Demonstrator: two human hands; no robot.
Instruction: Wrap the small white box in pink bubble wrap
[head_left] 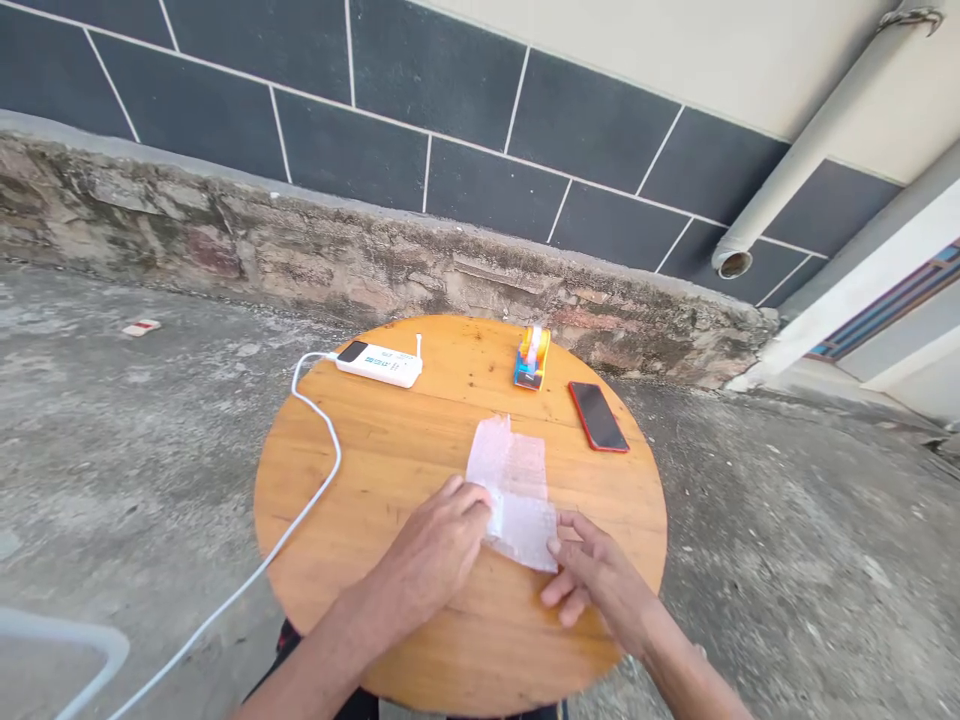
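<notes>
A sheet of translucent, pinkish bubble wrap [517, 465] lies on the round wooden table, its near part folded over into a double layer. My left hand [446, 530] is closed on the left edge of that fold, fingers curled and fingertips partly hidden. At the right edge, my right hand [592, 570] pinches the wrap between thumb and index finger, while its other fingers hang loosely apart. Whether anything lies inside the fold cannot be made out.
Beyond the wrap stands a small yellow and blue tape dispenser [532, 358]. A red-edged phone [598, 416] lies to the right. At the back left is a white device [381, 364] with a white cable [335, 450] running off the table [315, 500]. A stone-based wall [375, 260] rises behind.
</notes>
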